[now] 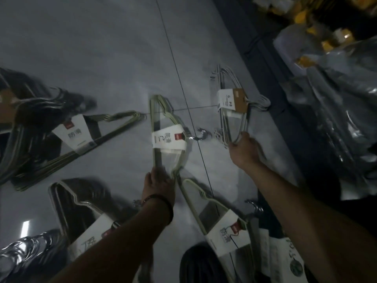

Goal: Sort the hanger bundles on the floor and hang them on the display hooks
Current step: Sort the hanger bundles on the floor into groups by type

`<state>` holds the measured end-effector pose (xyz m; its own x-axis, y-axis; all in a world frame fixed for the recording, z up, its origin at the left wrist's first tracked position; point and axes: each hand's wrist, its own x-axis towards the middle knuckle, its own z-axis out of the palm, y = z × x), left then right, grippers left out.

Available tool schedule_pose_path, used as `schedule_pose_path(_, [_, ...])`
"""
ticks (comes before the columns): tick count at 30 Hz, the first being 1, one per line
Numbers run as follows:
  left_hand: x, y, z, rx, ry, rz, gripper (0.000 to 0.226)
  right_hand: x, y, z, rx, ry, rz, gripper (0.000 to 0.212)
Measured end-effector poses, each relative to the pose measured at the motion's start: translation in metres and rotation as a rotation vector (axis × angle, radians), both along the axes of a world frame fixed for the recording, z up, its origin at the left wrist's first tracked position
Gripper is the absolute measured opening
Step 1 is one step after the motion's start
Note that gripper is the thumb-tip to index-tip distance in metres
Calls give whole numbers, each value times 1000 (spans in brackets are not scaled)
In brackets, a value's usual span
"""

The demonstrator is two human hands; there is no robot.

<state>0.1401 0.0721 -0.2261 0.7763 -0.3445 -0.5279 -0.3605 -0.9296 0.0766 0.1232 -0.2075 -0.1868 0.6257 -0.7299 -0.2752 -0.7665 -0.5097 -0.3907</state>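
Note:
Several hanger bundles lie on the grey tiled floor [102,48], each wrapped in a white paper band. My left hand [158,180] grips the near end of a pale green bundle [163,119] in the middle. Its metal hooks [201,134] point right. My right hand [243,149] grips the near corner of a white bundle [230,103] with a brown-and-white label, further right. Another green bundle [220,225] lies below my hands. A dark green bundle [85,135] lies at the left and a grey one [81,211] at the lower left.
A dark heap of hangers [24,111] fills the left edge. Clear plastic bags [336,109] and yellow-labelled goods [326,37] crowd the right side beside a dark shelf base [265,64]. Shiny metal hooks [24,250] show at the bottom left. Bare floor lies beyond the bundles.

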Motion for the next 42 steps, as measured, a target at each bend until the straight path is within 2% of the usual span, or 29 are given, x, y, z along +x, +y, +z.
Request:
schedule_pose_path(1, [10, 0, 9, -68, 27, 29, 58, -18, 9, 5, -11, -27, 27, 53])
schedule_pose_path(3, [24, 5, 14, 0, -12, -16, 58, -58, 30, 9, -49, -54, 159, 38])
schedule_pose_path(6, [29, 16, 23, 76, 30, -86, 57, -121, 66, 8, 46, 97, 409, 24])
schedule_pose_path(8, [20, 20, 28, 81, 54, -128, 65, -153, 88, -2, 69, 239, 499, 31])
schedule_pose_path(10, [9, 21, 31, 49, 85, -119, 72, -167, 98, -19, -92, 255, 535, 39])
schedule_pose_path(12, [4, 20, 36, 44, 89, -115, 76, -164, 99, -28, -155, 206, 501, 30])
schedule_pose_path(15, [0, 18, 41, 16, 147, -81, 79, -151, 97, -28, -91, 147, 454, 12])
schedule_pose_path(17, [-8, 17, 49, -27, 172, -77, 82, -149, 97, -27, -119, 60, 439, 4])
schedule_pose_path(19, [-22, 18, 57, -92, 99, -85, 81, -146, 96, -17, -164, -59, 406, 4])
schedule_pose_path(21, [-43, 17, 71, -243, 126, -68, 90, -131, 92, 3, -196, -202, 379, 4])
schedule_pose_path(23, [-65, 13, 84, -576, 341, 101, 108, -104, 90, 34, -237, -313, 355, 6])
schedule_pose_path(24, [-73, 11, 91, -766, 495, 230, 105, -88, 90, 49, -269, -357, 352, 7])
schedule_pose_path(25, [-80, 9, 91, -916, 602, 331, 88, -72, 90, 62, -297, -383, 351, 7])
schedule_pose_path(26, [-86, 6, 88, -993, 635, 398, 61, -56, 91, 73, -308, -389, 344, 9])
schedule_pose_path(27, [-88, 4, 84, -1045, 581, 447, 36, -40, 94, 82, -303, -383, 337, 11])
schedule_pose_path(28, [-86, 2, 82, -1103, 525, 505, 27, -26, 97, 88, -289, -377, 328, 15])
schedule_pose_path(32, [-52, 6, 91, -1220, 487, 788, 26, 23, 108, 101, -266, -420, 304, 31])
schedule_pose_path(35, [-19, 15, 98, -1182, 492, 903, 28, 24, 120, 101, -277, -725, 342, 29])
schedule_pose_path(37, [2, 19, 95, -1127, 523, 998, 30, 7, 130, 91, -342, -820, 325, 27])
schedule_pose_path(38, [12, 20, 92, -1099, 520, 1026, 30, -4, 135, 81, -272, -786, 261, 29])
schedule_pose_path(39, [21, 22, 86, -1066, 488, 1029, 29, -12, 142, 73, -103, -676, 169, 35])
schedule_pose_path(41, [37, 22, 77, -997, 391, 981, 24, -22, 156, 58, 344, -293, 55, 54])
schedule_pose_path(42, [42, 21, 74, -957, 358, 952, 22, -25, 163, 52, 506, -162, 60, 58])
